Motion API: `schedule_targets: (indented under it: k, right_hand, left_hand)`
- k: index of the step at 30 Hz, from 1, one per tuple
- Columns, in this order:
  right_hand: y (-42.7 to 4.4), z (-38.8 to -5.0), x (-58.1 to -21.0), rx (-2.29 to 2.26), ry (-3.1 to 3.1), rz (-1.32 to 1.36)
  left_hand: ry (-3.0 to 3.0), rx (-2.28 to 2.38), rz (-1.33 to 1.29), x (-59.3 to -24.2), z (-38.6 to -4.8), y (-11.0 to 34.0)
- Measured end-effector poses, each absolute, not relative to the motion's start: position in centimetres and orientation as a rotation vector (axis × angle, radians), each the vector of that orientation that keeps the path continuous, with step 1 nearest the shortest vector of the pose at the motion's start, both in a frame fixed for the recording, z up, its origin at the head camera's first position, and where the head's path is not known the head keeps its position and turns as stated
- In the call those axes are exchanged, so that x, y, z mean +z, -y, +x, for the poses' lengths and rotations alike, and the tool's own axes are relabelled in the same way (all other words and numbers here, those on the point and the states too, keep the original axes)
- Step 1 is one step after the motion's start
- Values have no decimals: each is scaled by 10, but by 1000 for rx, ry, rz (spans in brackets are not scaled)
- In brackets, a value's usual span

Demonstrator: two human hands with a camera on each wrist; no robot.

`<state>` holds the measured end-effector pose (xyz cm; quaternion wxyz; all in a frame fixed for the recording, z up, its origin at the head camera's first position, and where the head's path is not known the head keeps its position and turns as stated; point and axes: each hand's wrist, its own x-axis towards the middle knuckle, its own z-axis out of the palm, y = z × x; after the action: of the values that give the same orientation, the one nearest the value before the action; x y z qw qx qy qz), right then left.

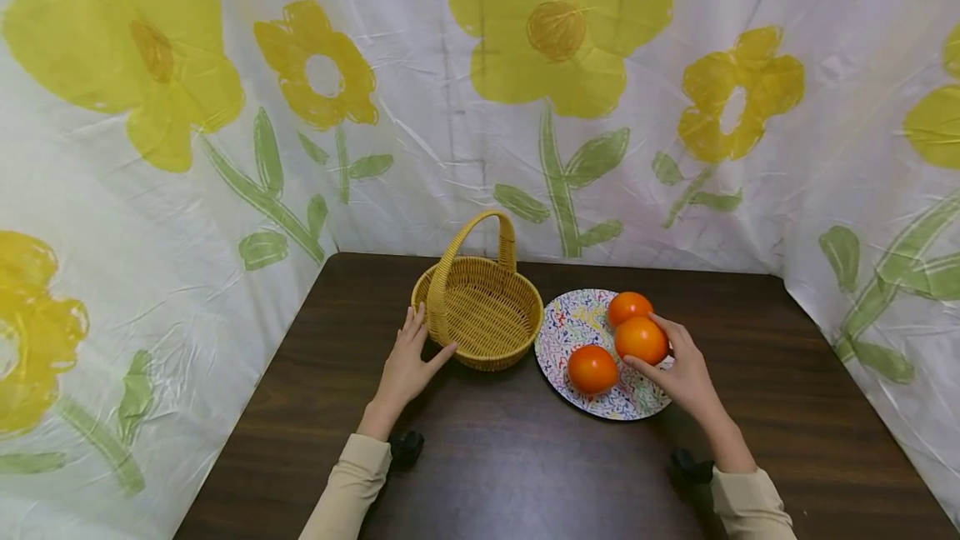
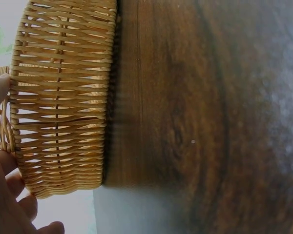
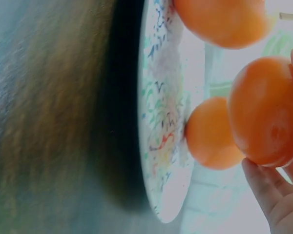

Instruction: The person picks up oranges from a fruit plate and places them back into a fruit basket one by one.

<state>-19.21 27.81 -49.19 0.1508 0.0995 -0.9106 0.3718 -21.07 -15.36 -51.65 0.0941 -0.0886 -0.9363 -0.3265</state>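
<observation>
Right hand [image 1: 684, 369]: pinched one orange fruit between thumb and fingers, thumb on the near side; held above the right half of the plate.
Left hand [image 1: 405, 367]: spread, thumb well apart from fingers; touched the side of the basket, left of the plate.
First orange fruit [image 1: 641, 342]: round, smooth, glossy; raised over the plate in the right hand.
Second orange fruit [image 1: 628, 303]: lay on the far part of the plate, partly hidden in the head view.
Third orange fruit [image 1: 592, 370]: lay on the near left part of the plate.
Plate [image 1: 562, 336]: round, white, scattered with multicoloured squiggles; served as landmark.
Basket [image 1: 487, 319]: yellow-tan wicker, round, with tall arched handle [image 1: 507, 255]; stood upright just left of the plate.
Sleeves [image 1: 341, 482]: beige; reached in from the near side of the plate, each beside a black wrist device [image 1: 407, 449].
Bench [image 1: 540, 473]: dark, wood-grained; lay beneath the plate.
Curtain [image 1: 420, 173]: white, printed with yellow flowers and green leaves; hung behind the plate and to both sides.
</observation>
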Motion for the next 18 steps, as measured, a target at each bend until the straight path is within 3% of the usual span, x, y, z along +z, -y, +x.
schedule_targets:
  k: [18]
  right_hand:
    - [-256,-207,-477,1169,2583,352]
  left_hand:
    - [2785,-960,-266,-516,-209,153]
